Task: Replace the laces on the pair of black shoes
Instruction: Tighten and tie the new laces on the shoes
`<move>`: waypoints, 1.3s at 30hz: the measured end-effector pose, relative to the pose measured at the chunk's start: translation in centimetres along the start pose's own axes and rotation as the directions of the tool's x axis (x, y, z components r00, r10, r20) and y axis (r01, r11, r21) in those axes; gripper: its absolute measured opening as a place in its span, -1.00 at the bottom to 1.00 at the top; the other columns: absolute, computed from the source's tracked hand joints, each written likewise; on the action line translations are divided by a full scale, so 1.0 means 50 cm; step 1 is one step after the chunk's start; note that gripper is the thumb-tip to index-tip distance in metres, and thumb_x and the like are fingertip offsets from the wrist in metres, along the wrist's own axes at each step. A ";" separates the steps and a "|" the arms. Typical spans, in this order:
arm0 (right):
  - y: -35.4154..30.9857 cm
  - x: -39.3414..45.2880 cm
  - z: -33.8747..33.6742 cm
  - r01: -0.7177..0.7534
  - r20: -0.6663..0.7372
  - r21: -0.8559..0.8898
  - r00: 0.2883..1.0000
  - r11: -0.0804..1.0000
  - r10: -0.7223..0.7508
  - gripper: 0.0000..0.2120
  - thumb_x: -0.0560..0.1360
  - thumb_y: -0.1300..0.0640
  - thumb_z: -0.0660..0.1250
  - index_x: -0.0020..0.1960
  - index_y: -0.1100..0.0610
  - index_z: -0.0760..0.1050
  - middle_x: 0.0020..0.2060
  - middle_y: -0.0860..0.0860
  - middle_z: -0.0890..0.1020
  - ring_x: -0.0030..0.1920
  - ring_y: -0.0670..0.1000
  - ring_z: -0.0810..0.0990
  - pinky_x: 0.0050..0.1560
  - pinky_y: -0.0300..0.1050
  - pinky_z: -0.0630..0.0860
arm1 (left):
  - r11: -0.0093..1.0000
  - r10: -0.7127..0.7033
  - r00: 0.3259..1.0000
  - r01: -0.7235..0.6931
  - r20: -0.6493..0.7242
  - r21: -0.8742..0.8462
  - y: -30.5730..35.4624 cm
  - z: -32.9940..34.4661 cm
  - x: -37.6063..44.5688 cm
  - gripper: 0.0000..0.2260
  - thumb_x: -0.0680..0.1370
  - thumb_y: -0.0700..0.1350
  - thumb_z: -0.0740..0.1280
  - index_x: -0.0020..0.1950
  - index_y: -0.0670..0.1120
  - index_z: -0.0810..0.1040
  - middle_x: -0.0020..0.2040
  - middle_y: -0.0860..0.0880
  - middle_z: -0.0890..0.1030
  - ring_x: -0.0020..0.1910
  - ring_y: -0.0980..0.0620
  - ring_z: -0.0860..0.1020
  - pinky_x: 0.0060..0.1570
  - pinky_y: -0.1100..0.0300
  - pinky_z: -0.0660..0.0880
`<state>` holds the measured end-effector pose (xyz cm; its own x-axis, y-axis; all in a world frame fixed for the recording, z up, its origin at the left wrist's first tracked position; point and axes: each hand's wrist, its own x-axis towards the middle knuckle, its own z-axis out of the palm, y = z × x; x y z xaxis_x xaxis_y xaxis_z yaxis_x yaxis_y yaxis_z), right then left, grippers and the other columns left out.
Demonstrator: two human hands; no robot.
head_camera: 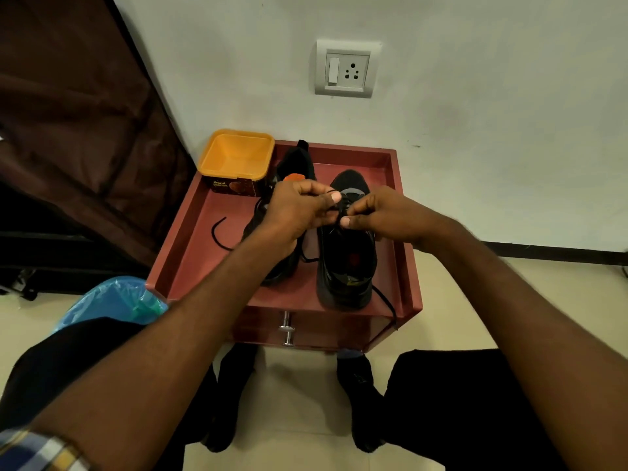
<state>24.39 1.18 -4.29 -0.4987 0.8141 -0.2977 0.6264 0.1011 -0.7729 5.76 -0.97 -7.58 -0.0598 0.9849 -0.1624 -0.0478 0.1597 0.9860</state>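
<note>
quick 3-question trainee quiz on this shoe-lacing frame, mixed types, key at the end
1. True or false: both hands pinch the lace over the right-hand shoe.
2. Which thing stands at the far left corner of the red table? A) yellow tub B) blue bag C) wall socket
3. Fill in: a loose lace end lies on the table to the ___ of the left-hand shoe.

Key: 1 true: left hand and right hand meet there. 2 A, the yellow tub. 3 left.

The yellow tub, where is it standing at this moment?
In the head view, the yellow tub stands in the far left corner of the red table, against the wall and just left of the left black shoe.
</note>
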 end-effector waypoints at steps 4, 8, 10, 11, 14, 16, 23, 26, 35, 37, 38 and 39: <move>0.008 -0.012 0.008 -0.056 -0.077 0.039 0.995 0.998 0.059 -0.87 0.61 0.14 0.41 0.00 0.13 0.74 -0.11 0.07 0.72 -0.10 -0.07 0.62 -0.12 -0.20 0.54 | 0.979 0.062 0.995 -0.076 0.081 0.187 -0.026 0.000 -0.006 -0.86 0.56 -0.29 0.46 0.12 -0.25 0.67 -0.10 -0.29 0.66 -0.17 -0.14 0.67 -0.19 0.12 0.68; 0.026 -0.026 0.030 -0.060 -0.060 -0.350 0.997 0.935 0.041 -0.86 0.56 0.11 0.47 0.10 0.09 0.73 -0.06 -0.01 0.71 -0.01 -0.01 0.66 0.06 -0.05 0.62 | 0.775 0.135 0.975 -0.215 0.178 0.594 -0.048 0.000 -0.010 -0.91 0.52 -0.22 0.52 -0.03 -0.06 0.77 -0.18 -0.04 0.73 -0.20 -0.10 0.70 -0.15 0.02 0.69; 0.029 -0.032 0.036 -0.043 -0.041 -0.496 0.999 0.867 0.026 -0.80 0.56 0.11 0.47 0.17 0.08 0.71 -0.01 -0.01 0.73 -0.02 -0.01 0.67 0.07 -0.04 0.63 | 0.613 0.120 0.961 -0.269 0.249 0.743 -0.051 0.002 -0.015 -0.89 0.52 -0.21 0.52 -0.01 -0.03 0.78 -0.17 0.05 0.68 -0.10 0.03 0.67 -0.07 0.13 0.63; 0.030 -0.034 0.034 -0.034 -0.048 -0.487 0.999 0.873 0.012 -0.79 0.57 0.14 0.45 0.20 0.08 0.70 0.01 -0.01 0.73 -0.01 -0.02 0.67 0.07 -0.08 0.62 | 0.553 0.109 0.949 -0.304 0.295 0.775 -0.049 0.003 -0.018 -0.86 0.54 -0.22 0.49 0.05 -0.03 0.77 -0.17 0.05 0.63 -0.06 0.04 0.64 -0.08 0.17 0.57; 0.027 -0.044 0.016 -0.043 -0.101 -0.359 0.995 0.932 0.008 -0.76 0.58 0.26 0.39 0.19 0.08 0.70 -0.05 -0.09 0.70 -0.02 -0.10 0.66 0.07 -0.20 0.56 | 0.467 0.094 0.917 -0.384 0.387 0.797 -0.042 0.005 -0.020 -0.78 0.60 -0.26 0.41 0.19 -0.06 0.72 -0.11 0.06 0.54 -0.06 0.07 0.56 -0.09 0.21 0.47; 0.030 -0.047 0.010 -0.088 -0.189 -0.311 0.982 0.946 0.029 -0.84 0.54 0.26 0.46 0.06 0.07 0.69 -0.15 -0.10 0.68 -0.09 -0.10 0.67 0.04 -0.15 0.60 | 0.512 0.120 0.933 -0.351 0.340 0.784 -0.044 0.003 -0.023 -0.78 0.58 -0.30 0.41 0.14 -0.04 0.71 -0.16 0.10 0.58 -0.13 0.10 0.61 -0.11 0.21 0.55; 0.048 -0.043 0.017 -0.400 -0.159 -0.214 0.914 0.891 0.373 -0.70 0.46 -0.02 0.58 -0.14 0.22 0.64 -0.33 0.06 0.70 -0.35 -0.01 0.67 -0.29 -0.13 0.59 | 0.665 0.091 0.994 -0.110 0.065 0.739 -0.081 0.009 -0.017 -0.57 0.40 0.02 0.63 -0.08 0.05 0.35 -0.18 0.00 0.56 -0.23 0.01 0.57 -0.29 0.09 0.47; 0.042 -0.039 0.021 -0.391 -0.162 -0.197 0.917 0.899 0.364 -0.75 0.50 0.05 0.55 -0.22 0.21 0.65 -0.44 0.02 0.68 -0.50 -0.10 0.59 -0.43 -0.22 0.51 | 0.670 0.019 0.998 -0.056 0.058 0.740 -0.080 0.014 -0.011 -0.62 0.43 0.03 0.61 -0.06 0.02 0.40 -0.15 -0.01 0.59 -0.20 0.00 0.60 -0.31 0.15 0.44; 0.019 -0.027 0.025 -0.202 -0.262 -0.186 0.953 0.962 0.149 -0.93 0.52 0.11 0.52 -0.09 0.10 0.72 -0.32 -0.02 0.72 -0.33 -0.13 0.67 -0.24 -0.20 0.62 | 0.795 -0.111 0.987 0.018 0.117 0.606 -0.045 0.004 -0.016 -0.71 0.53 -0.17 0.53 0.13 -0.14 0.48 -0.13 -0.17 0.64 -0.31 -0.17 0.70 -0.36 -0.04 0.66; 0.025 -0.025 0.021 -0.210 -0.360 -0.223 0.925 0.952 0.120 -0.89 0.48 0.11 0.56 -0.17 0.08 0.67 -0.30 -0.03 0.70 -0.26 -0.08 0.70 -0.08 -0.05 0.68 | 0.790 -0.050 0.991 -0.036 0.123 0.612 -0.043 0.001 -0.015 -0.72 0.53 -0.17 0.53 0.13 -0.11 0.48 -0.19 -0.13 0.63 -0.31 -0.16 0.71 -0.27 -0.19 0.68; 0.028 -0.023 0.020 -0.225 -0.378 -0.239 0.918 0.945 0.122 -0.84 0.45 0.11 0.59 -0.19 0.07 0.62 -0.29 -0.02 0.69 -0.23 -0.05 0.70 -0.06 -0.01 0.67 | 0.788 -0.029 0.991 -0.059 0.133 0.613 -0.042 0.001 -0.013 -0.72 0.53 -0.15 0.53 0.12 -0.10 0.48 -0.22 -0.11 0.62 -0.32 -0.14 0.70 -0.27 -0.21 0.68; 0.029 -0.022 0.019 -0.241 -0.371 -0.251 0.918 0.938 0.137 -0.79 0.43 0.09 0.61 -0.18 0.07 0.58 -0.27 -0.01 0.68 -0.22 -0.02 0.70 -0.11 -0.02 0.66 | 0.783 -0.020 0.989 -0.074 0.144 0.617 -0.042 0.002 -0.011 -0.70 0.52 -0.12 0.55 0.12 -0.08 0.48 -0.23 -0.10 0.62 -0.33 -0.13 0.70 -0.28 -0.17 0.68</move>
<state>25.29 -0.08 -5.62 -0.1497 0.9738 -0.1712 0.8578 0.0418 -0.5123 5.98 -1.86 -9.57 0.0858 0.9808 -0.1750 0.5823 0.0931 0.8076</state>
